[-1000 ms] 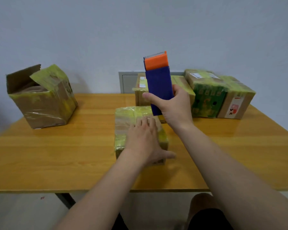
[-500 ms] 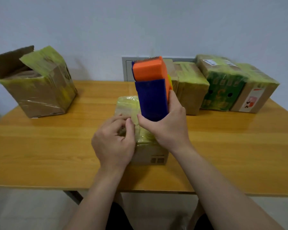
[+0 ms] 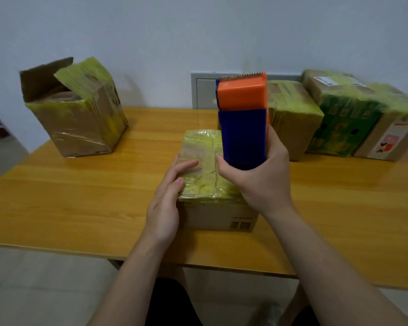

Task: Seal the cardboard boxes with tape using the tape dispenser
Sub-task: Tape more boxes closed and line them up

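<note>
No word or number can be read. The near box [image 3: 212, 215], mid-frame, bears two dark printed squares [image 3: 242, 225] low on the right of its front. At the far right a brown box [image 3: 368, 149] carries a white label [image 3: 388, 143] with a pink mark and black ticks; the green box [image 3: 339, 118] beside it shows blurred pale signs and an illegible white sticker [image 3: 323, 80] on top
</note>
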Tool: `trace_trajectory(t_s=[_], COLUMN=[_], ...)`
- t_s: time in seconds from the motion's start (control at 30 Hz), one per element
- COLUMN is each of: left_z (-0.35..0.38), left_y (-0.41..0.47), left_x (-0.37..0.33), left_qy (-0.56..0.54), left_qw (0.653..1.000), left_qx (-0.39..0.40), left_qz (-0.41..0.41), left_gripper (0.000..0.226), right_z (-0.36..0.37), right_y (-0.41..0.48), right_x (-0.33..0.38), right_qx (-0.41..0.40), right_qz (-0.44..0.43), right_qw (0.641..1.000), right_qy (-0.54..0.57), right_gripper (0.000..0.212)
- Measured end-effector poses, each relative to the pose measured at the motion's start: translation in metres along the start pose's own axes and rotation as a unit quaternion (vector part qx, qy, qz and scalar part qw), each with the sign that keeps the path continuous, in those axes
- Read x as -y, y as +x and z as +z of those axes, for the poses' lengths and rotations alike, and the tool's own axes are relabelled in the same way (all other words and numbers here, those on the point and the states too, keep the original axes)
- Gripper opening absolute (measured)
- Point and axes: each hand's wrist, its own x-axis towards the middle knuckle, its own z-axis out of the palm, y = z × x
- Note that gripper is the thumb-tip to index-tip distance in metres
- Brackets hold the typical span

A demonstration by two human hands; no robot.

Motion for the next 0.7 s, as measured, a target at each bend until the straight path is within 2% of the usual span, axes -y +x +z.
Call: trace_trajectory(t_s=[0.07, 0.1, 0.17, 0.2, 0.27, 0.3, 0.37, 0.4, 0.57, 0.7], left_z=[-0.012, -0.015, -0.009, 0.0, 0.02, 0.029, 0.037, 0.035, 0.032, 0.046], left_y=[0.004, 0.005, 0.006, 0.005, 0.002, 0.001, 0.001, 0.004, 0.002, -0.01], left_x=[-0.007, -0.014, -0.032, -0.041, -0.048, -0.046, -0.035, -0.03, -0.022, -0.032], left_qy=[0.071, 0.144, 0.291, 0.326, 0.369, 0.423, 0.512, 0.52, 0.469, 0.454], left_qw=[0.997, 0.989, 0.949, 0.932, 0.914, 0.888, 0.833, 0.824, 0.843, 0.863], left_qx=[0.037, 0.033, 0.002, 0.0, 0.038, 0.049, 0.057, 0.057, 0.018, -0.046], left_qz=[-0.005, 0.023, 0.122, 0.158, 0.166, 0.173, 0.203, 0.216, 0.262, 0.217], left_gripper=[0.046, 0.046, 0.051, 0.05, 0.04, 0.039, 0.053, 0.058, 0.055, 0.059], right_z=[0.0, 0.0, -0.002, -0.003, -0.005, -0.006, -0.007, -0.007, -0.01, -0.016], right_y=[0.0, -0.001, 0.0, 0.0, 0.001, 0.001, 0.001, 0.001, -0.001, -0.001], right_x=[0.0, 0.0, 0.001, 0.001, 0.001, 0.002, 0.004, 0.004, 0.007, 0.004], right_qx=[0.002, 0.003, 0.004, 0.003, -0.009, -0.013, -0.006, 0.001, -0.005, -0.032], right_qz=[-0.005, -0.005, -0.007, -0.005, 0.005, 0.011, 0.018, 0.018, 0.046, 0.088], right_qw=[1.0, 1.0, 1.0, 1.0, 1.0, 0.999, 0.999, 0.999, 0.997, 0.99], right_qy=[-0.001, 0.002, 0.01, 0.014, 0.027, 0.036, 0.04, 0.037, 0.063, 0.105], right_gripper=[0.058, 0.058, 0.057, 0.055, 0.052, 0.052, 0.054, 0.055, 0.051, 0.042])
